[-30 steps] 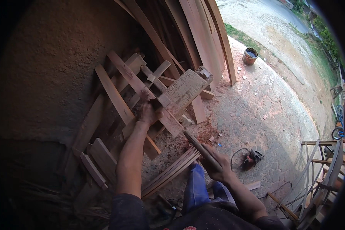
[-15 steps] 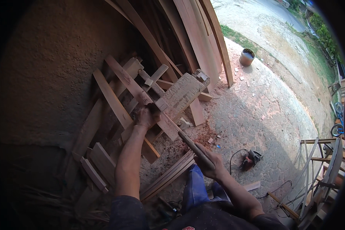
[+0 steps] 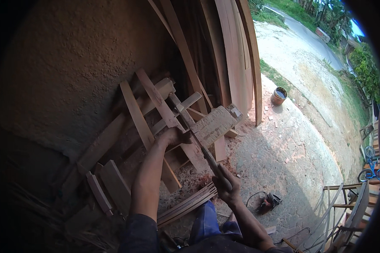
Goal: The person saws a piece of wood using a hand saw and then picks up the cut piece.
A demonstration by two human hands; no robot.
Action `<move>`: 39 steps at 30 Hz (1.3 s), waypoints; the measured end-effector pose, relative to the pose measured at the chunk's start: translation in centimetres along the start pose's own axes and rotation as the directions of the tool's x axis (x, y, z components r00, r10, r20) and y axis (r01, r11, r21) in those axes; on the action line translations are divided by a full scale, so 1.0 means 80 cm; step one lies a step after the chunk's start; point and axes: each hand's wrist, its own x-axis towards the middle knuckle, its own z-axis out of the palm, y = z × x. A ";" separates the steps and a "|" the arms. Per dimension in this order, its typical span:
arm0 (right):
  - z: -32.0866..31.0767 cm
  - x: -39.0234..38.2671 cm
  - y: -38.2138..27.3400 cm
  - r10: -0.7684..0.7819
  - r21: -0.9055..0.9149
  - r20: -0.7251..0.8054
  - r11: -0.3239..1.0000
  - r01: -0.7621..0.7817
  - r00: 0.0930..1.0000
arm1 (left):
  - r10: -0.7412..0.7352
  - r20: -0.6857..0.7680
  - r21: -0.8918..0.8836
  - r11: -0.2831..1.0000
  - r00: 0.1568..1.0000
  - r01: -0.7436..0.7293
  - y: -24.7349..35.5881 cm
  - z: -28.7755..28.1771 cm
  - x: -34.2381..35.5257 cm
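My left hand (image 3: 175, 135) is closed on a pinkish board (image 3: 156, 95) or something dark on it; shadow hides which. The board lies slanting across a light, rough wooden block (image 3: 215, 126) and other crossed pieces. My right hand (image 3: 226, 187) grips a long, narrow dark tool (image 3: 211, 159) with a thick handle. Its thin far end lies along the board beside my left hand and the block's edge. A bundle of thin strips (image 3: 185, 204) is below my hands, near my legs.
Tall planks (image 3: 223, 46) lean by a rough wall (image 3: 63, 63). A bucket (image 3: 279, 96) stands on the concrete at the upper right. A corded power tool (image 3: 267, 203) lies right of my legs. Wooden frames (image 3: 342, 215) and a blue bicycle (image 3: 369, 168) are at the right edge.
The view has shifted, putting the wood pile and bucket lower in the picture. The tool in my right hand now reaches farther along the board, past my left hand.
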 end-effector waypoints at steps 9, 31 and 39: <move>-0.009 0.034 -0.017 -0.062 -0.178 0.016 0.982 0.064 0.998 | 0.063 -0.448 0.069 0.997 0.892 -0.036 -0.060 0.037 -0.005; -0.090 -0.071 -0.032 0.012 -0.197 0.095 0.980 0.007 0.995 | -0.130 -0.848 -0.081 0.990 0.515 0.116 -0.014 0.141 0.003; -0.096 -0.100 -0.016 -0.010 -0.209 0.099 0.978 0.031 0.995 | -0.286 -0.861 -0.212 0.953 0.421 0.216 -0.022 0.155 0.035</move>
